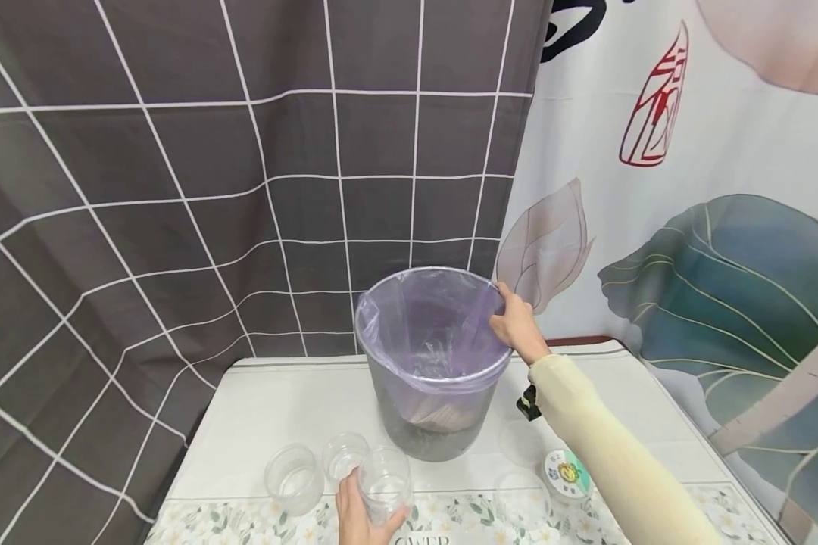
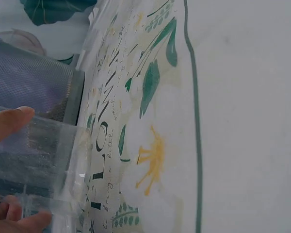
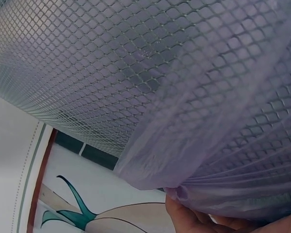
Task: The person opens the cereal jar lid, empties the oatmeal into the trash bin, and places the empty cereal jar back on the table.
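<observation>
Near the table's front edge my left hand [image 1: 361, 515] grips a clear plastic cup [image 1: 386, 478]. In the left wrist view the thumb and fingers wrap this see-through cup [image 2: 43, 155]. My right hand [image 1: 516, 325] is at the right rim of a mesh trash bin [image 1: 426, 428] lined with a purple bag [image 1: 443, 303]. The right wrist view shows the fingers of the right hand [image 3: 199, 221] pinching a gathered, knotted bit of the bag [image 3: 179, 170]. Crumpled clear plastic [image 1: 432, 363] lies inside the bin.
Two more clear cups, one left [image 1: 293, 481] and one behind [image 1: 345, 454], stand by my left hand. Under the right forearm lie a tub with a green-and-white label [image 1: 567, 475], clear round lids [image 1: 521, 499] and a small black object [image 1: 529, 403]. A grey grid curtain [image 1: 245, 189] hangs behind.
</observation>
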